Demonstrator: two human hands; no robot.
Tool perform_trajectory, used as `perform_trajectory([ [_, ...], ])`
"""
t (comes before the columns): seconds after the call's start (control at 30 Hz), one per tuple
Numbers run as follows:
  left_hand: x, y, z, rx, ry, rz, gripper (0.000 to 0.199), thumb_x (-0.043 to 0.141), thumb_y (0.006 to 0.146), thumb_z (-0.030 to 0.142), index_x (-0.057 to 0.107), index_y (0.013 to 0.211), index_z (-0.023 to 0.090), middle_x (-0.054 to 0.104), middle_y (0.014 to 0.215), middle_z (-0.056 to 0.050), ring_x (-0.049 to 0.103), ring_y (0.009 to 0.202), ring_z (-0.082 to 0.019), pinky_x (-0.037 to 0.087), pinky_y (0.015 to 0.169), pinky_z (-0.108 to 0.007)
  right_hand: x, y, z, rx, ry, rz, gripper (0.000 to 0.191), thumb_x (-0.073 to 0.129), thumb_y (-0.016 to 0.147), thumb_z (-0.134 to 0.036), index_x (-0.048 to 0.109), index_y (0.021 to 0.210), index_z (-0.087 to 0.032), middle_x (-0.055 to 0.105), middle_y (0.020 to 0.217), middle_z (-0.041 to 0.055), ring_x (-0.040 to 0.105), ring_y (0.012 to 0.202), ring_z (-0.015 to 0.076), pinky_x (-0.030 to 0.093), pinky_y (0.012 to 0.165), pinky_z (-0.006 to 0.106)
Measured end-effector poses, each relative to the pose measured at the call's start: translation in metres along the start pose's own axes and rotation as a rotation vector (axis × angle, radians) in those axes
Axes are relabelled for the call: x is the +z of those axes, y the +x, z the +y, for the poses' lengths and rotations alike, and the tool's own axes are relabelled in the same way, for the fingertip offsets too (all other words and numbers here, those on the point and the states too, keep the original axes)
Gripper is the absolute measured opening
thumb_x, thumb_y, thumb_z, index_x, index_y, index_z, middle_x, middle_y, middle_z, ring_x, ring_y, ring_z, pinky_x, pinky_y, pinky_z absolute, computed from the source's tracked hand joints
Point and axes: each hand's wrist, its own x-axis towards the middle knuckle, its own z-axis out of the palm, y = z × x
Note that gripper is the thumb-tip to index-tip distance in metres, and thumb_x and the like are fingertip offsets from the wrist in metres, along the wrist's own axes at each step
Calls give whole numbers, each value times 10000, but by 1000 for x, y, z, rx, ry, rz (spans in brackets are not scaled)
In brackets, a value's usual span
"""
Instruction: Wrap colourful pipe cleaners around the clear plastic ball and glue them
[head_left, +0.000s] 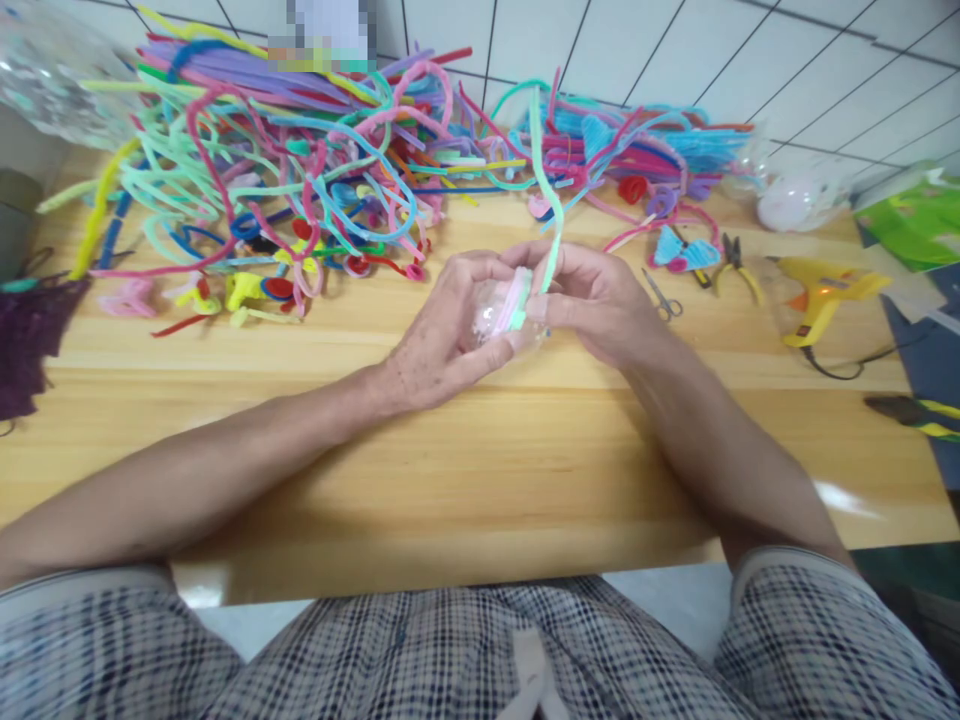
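Note:
Between my hands, above the wooden table, is a clear plastic ball [487, 318] with pink and mint-green pipe cleaner bands across its middle. My left hand [442, 335] is curled around the ball's left side, thumb along the near edge. A mint-green pipe cleaner [556, 215] rises from the ball, its loose end pointing up toward the pile. My right hand [596, 300] pinches this strand against the ball between thumb and fingers. Part of the ball is hidden behind the fingers.
Heaps of colourful pipe cleaners [277, 170] line the back of the table [480, 480]. At right lie small scissors [663, 298], yellow-handled pliers [735, 268] and a yellow glue gun [821, 295] with a black cord. Another clear ball [787, 205] stands at the back right.

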Motion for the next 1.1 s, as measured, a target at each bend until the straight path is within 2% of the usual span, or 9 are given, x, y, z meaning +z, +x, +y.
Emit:
perform_trajectory([
  [0.1,0,2,-2,40,24,20,617,721,1113,646,478,1602,358,632,1586,-153,627,1531,-368,574,1306,-647,-1,0,0,-16,-6,26,348,1063,770,-511,840,950,-313,824,1337,22,764,1324,312,648,1211,514],
  [0.2,1,3,-5,77,47,34,612,725,1109,638,484,1599,361,630,1594,-159,617,1552,-388,554,1315,-677,-2,0,6,-51,-9,43,338,1063,773,-453,855,1007,-327,792,1448,21,722,1422,319,626,1252,516],
  [0.37,2,3,-8,101,52,26,611,730,1104,615,478,1609,380,630,1596,-160,611,1556,-401,545,1316,-718,-4,2,15,-55,20,33,373,1043,780,-405,873,1104,-334,765,1541,9,722,1415,302,630,1240,484],
  [0.53,0,2,-6,103,87,34,680,722,1109,636,437,1677,395,627,1621,-164,606,1574,-397,549,1323,-725,0,3,16,-24,46,27,405,1054,750,-426,841,1082,-331,820,1453,-3,766,1352,302,645,1225,502],
  [0.73,0,3,-11,137,154,35,761,695,1101,704,407,1730,389,613,1687,-164,583,1617,-413,509,1353,-758,-3,5,15,-33,34,37,409,1062,750,-475,831,1066,-351,842,1400,0,760,1401,322,676,1189,511],
  [0.93,-1,6,-3,130,131,45,646,717,1104,631,504,1644,348,660,1600,-158,636,1543,-392,545,1321,-688,1,4,15,-54,58,26,393,1070,757,-461,833,1041,-327,843,1400,2,794,1300,285,667,1159,464],
  [1.1,0,6,7,81,139,81,555,744,1118,593,549,1565,328,703,1517,-133,659,1500,-366,572,1280,-638,2,4,13,-32,31,10,469,1079,737,-579,828,1035,-318,831,1387,24,773,1329,296,664,1166,470],
])
